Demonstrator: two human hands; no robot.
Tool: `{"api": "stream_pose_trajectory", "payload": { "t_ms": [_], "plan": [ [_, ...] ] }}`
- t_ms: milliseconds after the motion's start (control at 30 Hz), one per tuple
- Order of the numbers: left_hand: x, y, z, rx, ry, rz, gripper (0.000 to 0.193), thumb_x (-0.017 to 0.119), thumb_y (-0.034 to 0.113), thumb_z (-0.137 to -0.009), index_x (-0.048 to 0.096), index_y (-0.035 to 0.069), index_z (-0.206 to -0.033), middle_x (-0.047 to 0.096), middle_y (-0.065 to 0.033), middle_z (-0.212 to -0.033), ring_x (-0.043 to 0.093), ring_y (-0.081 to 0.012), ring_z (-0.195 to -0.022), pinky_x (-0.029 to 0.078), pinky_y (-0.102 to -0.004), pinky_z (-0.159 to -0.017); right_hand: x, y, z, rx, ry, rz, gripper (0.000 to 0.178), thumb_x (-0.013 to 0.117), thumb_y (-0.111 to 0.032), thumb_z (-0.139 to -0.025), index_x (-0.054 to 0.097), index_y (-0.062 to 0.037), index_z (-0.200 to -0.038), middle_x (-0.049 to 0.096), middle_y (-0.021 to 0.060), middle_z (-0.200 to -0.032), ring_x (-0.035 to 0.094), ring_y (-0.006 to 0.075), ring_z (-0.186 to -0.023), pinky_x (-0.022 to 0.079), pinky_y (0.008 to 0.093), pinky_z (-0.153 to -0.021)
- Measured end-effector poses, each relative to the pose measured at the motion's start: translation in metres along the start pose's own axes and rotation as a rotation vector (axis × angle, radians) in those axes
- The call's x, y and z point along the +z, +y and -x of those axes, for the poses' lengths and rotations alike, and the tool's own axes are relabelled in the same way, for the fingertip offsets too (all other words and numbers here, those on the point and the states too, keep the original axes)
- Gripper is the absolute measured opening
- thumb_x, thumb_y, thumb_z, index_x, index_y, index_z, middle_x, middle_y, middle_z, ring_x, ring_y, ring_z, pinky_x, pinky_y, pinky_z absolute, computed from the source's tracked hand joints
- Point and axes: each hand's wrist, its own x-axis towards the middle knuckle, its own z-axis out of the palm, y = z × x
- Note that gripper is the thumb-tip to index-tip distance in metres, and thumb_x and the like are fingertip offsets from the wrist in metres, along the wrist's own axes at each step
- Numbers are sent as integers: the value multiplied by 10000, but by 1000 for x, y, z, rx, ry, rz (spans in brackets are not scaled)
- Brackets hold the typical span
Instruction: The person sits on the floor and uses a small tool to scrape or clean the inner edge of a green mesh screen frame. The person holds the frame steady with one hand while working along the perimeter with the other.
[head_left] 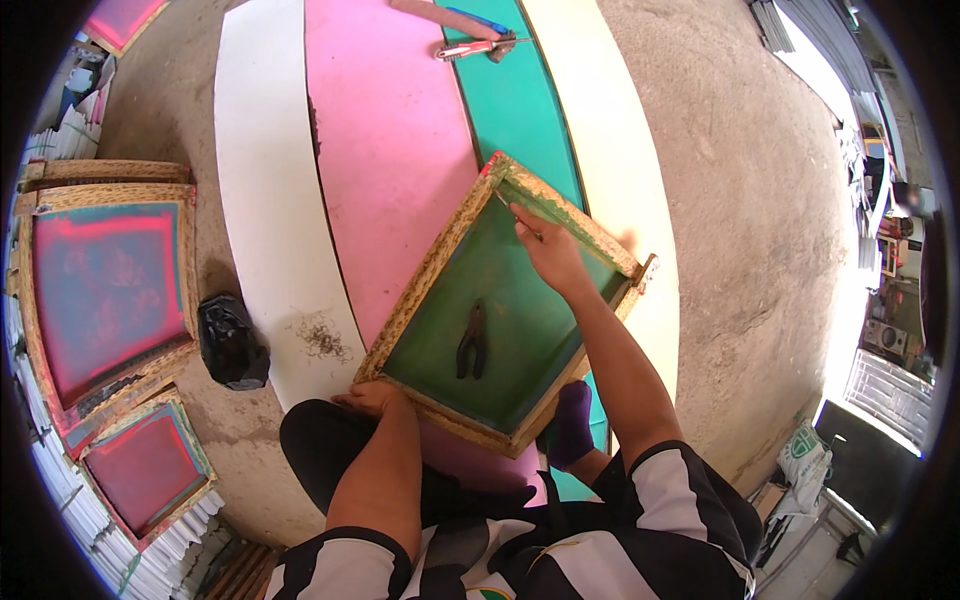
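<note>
The wooden frame (430, 268) with green mesh lies askew at the near end of the striped surface (262, 190), one corner toward its right edge. The left hand (374, 397) is at the frame's near-left corner; its grip cannot be told. The right hand (548, 252) is over the far rail, fingers bunched; whether that grip pinches anything is unclear. Pliers (473, 340) rest on the mesh. A screwdriver (465, 49) lies by the far edge.

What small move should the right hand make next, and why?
Probably slide the right hand a little along the far inner edge of the wooden frame: its fingers reach near the red-marked corner, the left hand is at the left corner, and the pliers lie clear on the green mesh.
</note>
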Motion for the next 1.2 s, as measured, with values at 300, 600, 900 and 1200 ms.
{"api": "stream_pose_trajectory", "payload": {
  "t_ms": [300, 600, 900, 1200],
  "plan": [
    [-43, 17, 26, -15, 177, 257, 552, 316, 128, -1031, 307, -69, -1548, 415, -310, -1529, 464, -375, -1374, 309, -373, -1213, -1, -42, 7, 54, 5, 225, 374, 571, -331, -1008, 629, -307, -1376, 728, 184, -951, 696, 410, -911, 543, 514, -812],
    [-38, 18, 29, -11, 124, 270, 572, 319, 154, -1030, 287, -80, -1551, 318, -302, -1594, 375, -379, -1458, 261, -394, -1251, -3, -29, 1, -45, 80, 262, 359, 582, -331, -1002, 644, -301, -1354, 736, 172, -983, 700, 409, -927, 547, 517, -817],
    [-53, 28, 43, -59, 131, 439, 578, 328, 173, -1029, 298, -76, -1549, 317, -291, -1599, 347, -379, -1474, 241, -401, -1261, -13, -51, -1, 32, -32, 471, 377, 553, -335, -1014, 607, -316, -1387, 744, 166, -965, 713, 397, -905, 560, 535, -821],
    [-60, 35, 53, -43, 207, 503, 575, 335, 172, -1027, 309, -77, -1545, 333, -286, -1593, 340, -368, -1482, 242, -405, -1260, -30, -58, -11, -25, -168, 599, 401, 511, -336, -1031, 567, -283, -1424, 719, 209, -879, 715, 407, -857, 569, 558, -755]
  ]
}}
